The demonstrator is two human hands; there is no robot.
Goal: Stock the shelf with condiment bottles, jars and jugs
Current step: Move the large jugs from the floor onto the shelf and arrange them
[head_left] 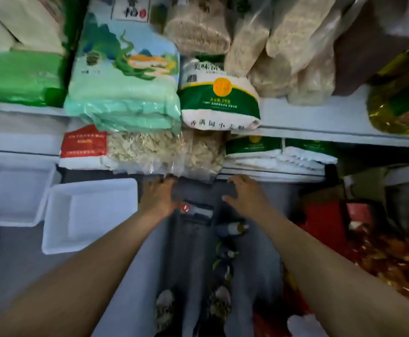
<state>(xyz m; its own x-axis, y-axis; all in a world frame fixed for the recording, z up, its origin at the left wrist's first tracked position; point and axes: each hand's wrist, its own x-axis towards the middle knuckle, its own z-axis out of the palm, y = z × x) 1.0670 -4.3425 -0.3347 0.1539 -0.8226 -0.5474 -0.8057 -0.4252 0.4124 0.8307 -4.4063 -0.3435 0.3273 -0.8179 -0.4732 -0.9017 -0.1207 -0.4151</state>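
Both my arms reach forward and down under the lowest shelf edge [271,175]. Between my hands sits a dark object with a red cap [185,207] and a pale label; blur hides what it is. My left hand [158,195] lies against its left side, fingertips by the clear bag above. Spread on its right side, my right hand [244,193] points its thumb toward it. I cannot see either hand grip it. Small dark bottles [232,228] lie in a row on the floor below. A yellow oil jug [397,93] with a green label stands on the shelf at right.
Bags of rice, noodles and dried goods [125,76] fill the shelves above. Two white foam trays [89,215] sit on the floor at left. A red box [325,222] and red packets crowd the floor at right. My legs and shoes are at the bottom centre.
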